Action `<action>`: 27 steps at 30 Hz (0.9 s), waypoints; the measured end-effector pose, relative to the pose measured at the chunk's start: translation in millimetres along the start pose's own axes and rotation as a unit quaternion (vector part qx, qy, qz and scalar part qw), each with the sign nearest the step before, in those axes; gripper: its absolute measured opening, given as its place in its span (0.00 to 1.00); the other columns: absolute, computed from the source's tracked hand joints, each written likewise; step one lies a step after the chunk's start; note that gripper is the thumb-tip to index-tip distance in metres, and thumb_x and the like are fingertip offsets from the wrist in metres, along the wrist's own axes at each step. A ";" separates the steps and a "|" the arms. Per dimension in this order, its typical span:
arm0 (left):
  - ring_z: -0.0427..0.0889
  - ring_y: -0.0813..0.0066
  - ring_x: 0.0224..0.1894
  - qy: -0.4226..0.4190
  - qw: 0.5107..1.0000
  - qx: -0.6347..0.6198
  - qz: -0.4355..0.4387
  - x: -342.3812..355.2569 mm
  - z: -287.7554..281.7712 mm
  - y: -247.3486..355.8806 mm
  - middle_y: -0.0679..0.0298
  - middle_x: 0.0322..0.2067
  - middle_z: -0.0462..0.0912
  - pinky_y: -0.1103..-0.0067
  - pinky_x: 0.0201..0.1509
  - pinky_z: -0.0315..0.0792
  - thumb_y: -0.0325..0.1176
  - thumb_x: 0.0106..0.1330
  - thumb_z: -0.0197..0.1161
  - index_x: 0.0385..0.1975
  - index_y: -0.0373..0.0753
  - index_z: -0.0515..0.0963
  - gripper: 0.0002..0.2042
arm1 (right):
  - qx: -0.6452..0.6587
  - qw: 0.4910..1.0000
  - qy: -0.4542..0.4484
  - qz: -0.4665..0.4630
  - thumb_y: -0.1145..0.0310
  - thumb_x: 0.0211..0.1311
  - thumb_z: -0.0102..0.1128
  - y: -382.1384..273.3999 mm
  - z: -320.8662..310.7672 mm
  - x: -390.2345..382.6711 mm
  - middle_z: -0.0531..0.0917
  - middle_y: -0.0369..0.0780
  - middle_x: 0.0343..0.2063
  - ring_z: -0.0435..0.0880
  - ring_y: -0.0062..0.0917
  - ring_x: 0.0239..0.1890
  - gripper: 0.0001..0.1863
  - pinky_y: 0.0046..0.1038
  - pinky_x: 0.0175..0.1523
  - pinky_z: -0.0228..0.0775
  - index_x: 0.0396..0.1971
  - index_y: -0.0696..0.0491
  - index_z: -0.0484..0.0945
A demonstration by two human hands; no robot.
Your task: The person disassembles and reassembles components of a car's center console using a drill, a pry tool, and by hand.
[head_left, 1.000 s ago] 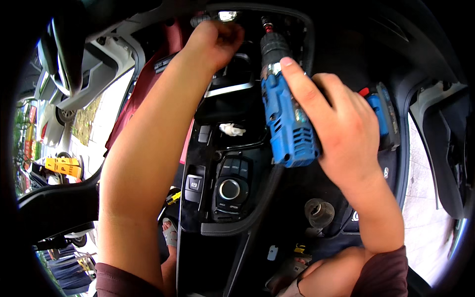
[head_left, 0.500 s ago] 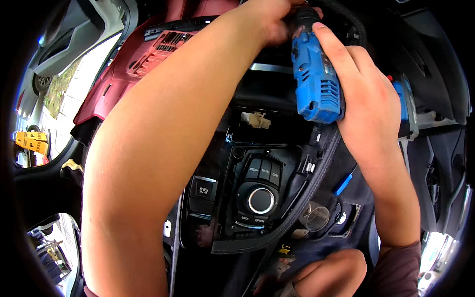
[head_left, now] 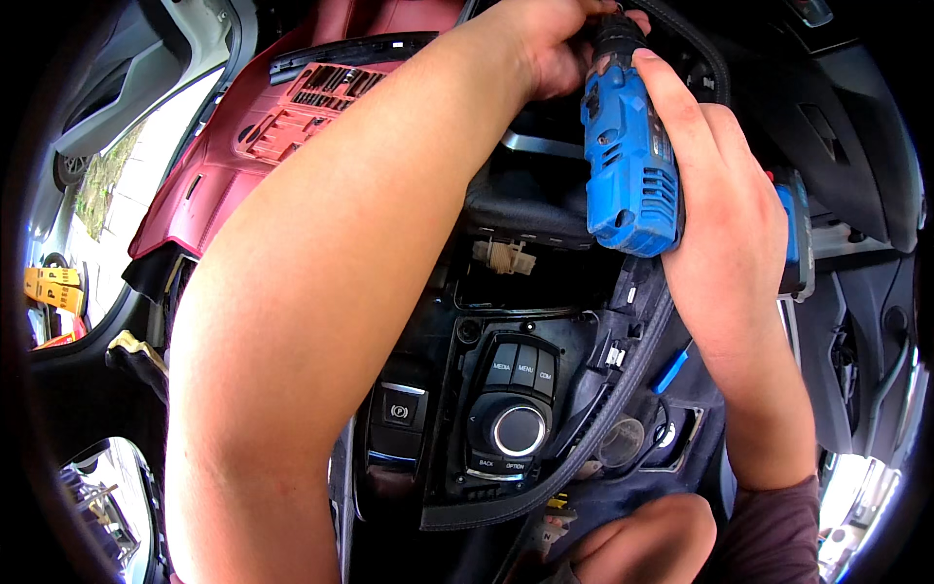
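My right hand [head_left: 725, 185] grips a blue cordless drill [head_left: 632, 180], with its thumb along the drill's side. The battery [head_left: 798, 234] shows beyond that hand. The drill's black chuck [head_left: 617, 35] is at the top of the view. My left hand [head_left: 559, 49] reaches up to it, fingers curled around the chuck's front end; a fingertip shows on its far side. The bit and what it meets are hidden. Below the drill lies a car's centre console [head_left: 443, 389] with its trim off, and a pale plastic connector [head_left: 504, 257] sits in its dark opening.
A red bit case [head_left: 292, 127] and a black trim strip [head_left: 350, 56] lie on the red seat [head_left: 185, 209] at left. A control knob [head_left: 519, 428] stands on the console. A blue-handled screwdriver [head_left: 671, 372] lies right of the padded console edge [head_left: 637, 365], near a cup holder [head_left: 620, 443].
The view has shifted slightly, so the console and drill appear a little lower. Both hands keep their places at the drill.
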State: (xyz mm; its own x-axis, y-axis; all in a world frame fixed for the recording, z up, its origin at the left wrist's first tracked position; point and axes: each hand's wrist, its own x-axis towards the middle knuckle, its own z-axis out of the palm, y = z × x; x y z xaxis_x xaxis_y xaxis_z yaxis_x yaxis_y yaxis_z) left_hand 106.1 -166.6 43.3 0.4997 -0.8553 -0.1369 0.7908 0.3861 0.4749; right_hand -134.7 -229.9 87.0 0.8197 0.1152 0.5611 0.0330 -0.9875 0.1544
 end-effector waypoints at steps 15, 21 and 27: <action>0.89 0.60 0.42 0.001 0.995 0.083 0.052 12.2 -7.4 5.3 0.53 0.41 0.90 0.65 0.50 0.87 0.39 0.88 0.51 0.49 0.34 0.81 0.16 | -0.013 0.998 0.023 0.057 0.78 0.53 0.77 -22.5 9.9 -1.7 0.82 0.41 0.38 0.89 0.46 0.39 0.48 0.40 0.43 0.83 0.75 0.32 0.75; 0.90 0.58 0.43 0.018 0.997 0.059 0.051 22.5 -13.6 9.6 0.51 0.41 0.91 0.63 0.48 0.88 0.40 0.88 0.49 0.54 0.33 0.79 0.16 | 0.004 0.997 0.032 0.070 0.78 0.54 0.77 -24.7 10.3 -3.1 0.83 0.42 0.41 0.89 0.45 0.41 0.47 0.40 0.44 0.82 0.76 0.33 0.75; 0.92 0.59 0.43 0.034 0.992 0.091 0.081 32.3 -12.7 10.7 0.51 0.43 0.90 0.66 0.44 0.91 0.36 0.88 0.53 0.52 0.34 0.79 0.12 | 0.066 0.996 0.012 0.062 0.75 0.55 0.75 -22.3 -12.6 -11.3 0.83 0.43 0.41 0.89 0.46 0.40 0.46 0.40 0.44 0.81 0.77 0.36 0.75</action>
State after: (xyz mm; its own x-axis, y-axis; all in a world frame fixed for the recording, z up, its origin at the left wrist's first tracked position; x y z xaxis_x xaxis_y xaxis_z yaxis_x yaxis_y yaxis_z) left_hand 135.2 -185.8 32.9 0.6428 -0.7593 -0.1013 0.6245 0.4428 0.6434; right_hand -151.8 -207.8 87.4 0.8079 -0.0067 0.5893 0.0096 -0.9997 -0.0245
